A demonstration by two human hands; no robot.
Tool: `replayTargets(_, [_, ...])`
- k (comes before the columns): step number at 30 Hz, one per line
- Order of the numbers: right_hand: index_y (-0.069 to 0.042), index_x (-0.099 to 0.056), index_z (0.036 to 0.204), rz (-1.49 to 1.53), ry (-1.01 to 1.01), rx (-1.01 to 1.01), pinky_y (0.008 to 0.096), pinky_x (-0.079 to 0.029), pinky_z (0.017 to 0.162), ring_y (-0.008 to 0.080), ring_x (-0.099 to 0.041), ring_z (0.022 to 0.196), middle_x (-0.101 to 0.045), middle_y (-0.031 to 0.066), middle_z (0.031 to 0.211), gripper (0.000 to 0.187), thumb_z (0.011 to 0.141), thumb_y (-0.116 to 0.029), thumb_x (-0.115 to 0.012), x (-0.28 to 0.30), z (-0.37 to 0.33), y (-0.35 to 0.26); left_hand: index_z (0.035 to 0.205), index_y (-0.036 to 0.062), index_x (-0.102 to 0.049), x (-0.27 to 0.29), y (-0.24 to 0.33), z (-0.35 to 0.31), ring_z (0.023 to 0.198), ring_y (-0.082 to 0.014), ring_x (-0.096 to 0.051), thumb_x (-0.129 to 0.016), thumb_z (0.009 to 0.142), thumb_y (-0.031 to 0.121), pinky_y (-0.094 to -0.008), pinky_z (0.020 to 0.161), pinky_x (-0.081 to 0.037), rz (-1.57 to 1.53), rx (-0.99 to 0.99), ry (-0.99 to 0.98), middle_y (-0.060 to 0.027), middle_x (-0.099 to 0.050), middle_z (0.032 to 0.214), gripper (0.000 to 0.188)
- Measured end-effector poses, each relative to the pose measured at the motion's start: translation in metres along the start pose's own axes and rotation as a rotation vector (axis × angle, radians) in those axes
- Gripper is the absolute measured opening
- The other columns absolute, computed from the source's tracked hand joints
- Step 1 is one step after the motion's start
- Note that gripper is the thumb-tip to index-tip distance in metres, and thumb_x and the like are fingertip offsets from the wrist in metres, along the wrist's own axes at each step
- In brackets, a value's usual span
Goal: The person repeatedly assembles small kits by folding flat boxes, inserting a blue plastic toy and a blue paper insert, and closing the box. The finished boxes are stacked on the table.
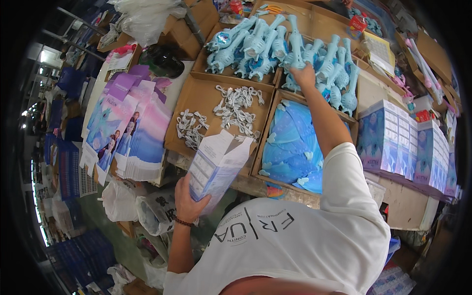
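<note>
My left hand point(189, 200) grips a printed white and lilac carton point(212, 169) by its lower part. The carton's top flaps stand open, tilted toward the trays. My right arm reaches forward, and my right hand point(304, 76) is closed round a light blue plastic toy point(295, 42) with a long neck and a wide ribbed end. More such toys point(255, 42) lie piled around it in cardboard trays. Beside the carton, a tray point(184, 101) carries coiled white cables point(238, 101). Blue translucent fabric pieces point(290, 140) fill the tray below my right forearm.
Flat printed cartons point(140, 130) are stacked at the left, beside a dark cap point(162, 60). Rows of upright filled-out boxes point(386, 137) stand at the right. Plastic bags point(120, 199) hang below the table's left edge. Orange-handled scissors point(272, 9) lie at the back.
</note>
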State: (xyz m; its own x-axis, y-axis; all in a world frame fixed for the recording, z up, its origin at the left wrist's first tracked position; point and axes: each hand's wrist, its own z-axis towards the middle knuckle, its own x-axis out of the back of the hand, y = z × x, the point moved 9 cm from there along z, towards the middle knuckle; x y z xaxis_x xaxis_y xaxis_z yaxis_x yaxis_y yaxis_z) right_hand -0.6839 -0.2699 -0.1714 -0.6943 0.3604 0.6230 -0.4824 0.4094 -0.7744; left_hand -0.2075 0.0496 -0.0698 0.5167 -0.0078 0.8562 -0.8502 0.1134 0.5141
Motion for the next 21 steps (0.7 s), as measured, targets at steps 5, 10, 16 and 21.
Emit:
replayTargets(5, [0.001,-0.044,0.136,0.887,0.004,0.061,0.0388,-0.052,0.079,0.0251,-0.063,0.095,-0.06,0.0137,0.114,0.073,0.079,-0.032,-0.076,0.041,-0.086,-0.01,0.139,0.0045,-0.04,0.005,-0.002,0.014,0.116,-0.0453,-0.044,-0.083,0.062,0.026,-0.0528,0.098,-0.038,0.04,-0.114,-0.006,-0.026,-0.043,0.131,0.092])
replayTargets(10, [0.001,-0.05,0.128,0.921,-0.286,0.053,0.0382,-0.056,0.077,0.0222,-0.063,0.098,-0.061,0.0131,0.114,0.052,0.086,-0.023,-0.07,0.056,-0.184,-0.033,0.139,0.0098,-0.043,0.005,-0.012,0.024,0.12,-0.0429,-0.042,-0.083,0.062,0.027,-0.0531,0.1,-0.036,0.076,-0.253,-0.003,-0.0218,-0.043,0.133,0.088])
replayTargets(16, [0.001,-0.054,0.124,0.881,-0.301,0.04,0.0369,-0.058,0.078,0.0211,-0.064,0.099,-0.063,0.0118,0.112,0.044,0.087,-0.018,-0.068,0.061,-0.293,-0.039,0.139,0.0109,-0.044,0.013,-0.028,0.017,0.121,-0.0409,-0.042,-0.083,0.062,0.027,-0.0521,0.099,-0.036,0.037,-0.39,0.018,-0.0198,-0.043,0.134,0.087])
replayTargets(21, [0.001,-0.054,0.127,0.709,-0.286,0.11,0.0342,-0.051,0.088,0.0182,-0.062,0.101,-0.065,0.0111,0.114,0.049,0.087,-0.02,-0.074,0.076,-0.352,-0.044,0.136,0.0107,-0.046,0.011,-0.022,0.011,0.12,-0.0405,-0.043,-0.085,0.06,0.027,-0.0513,0.1,-0.036,-0.096,-0.552,0.024,-0.0194,-0.043,0.134,0.087])
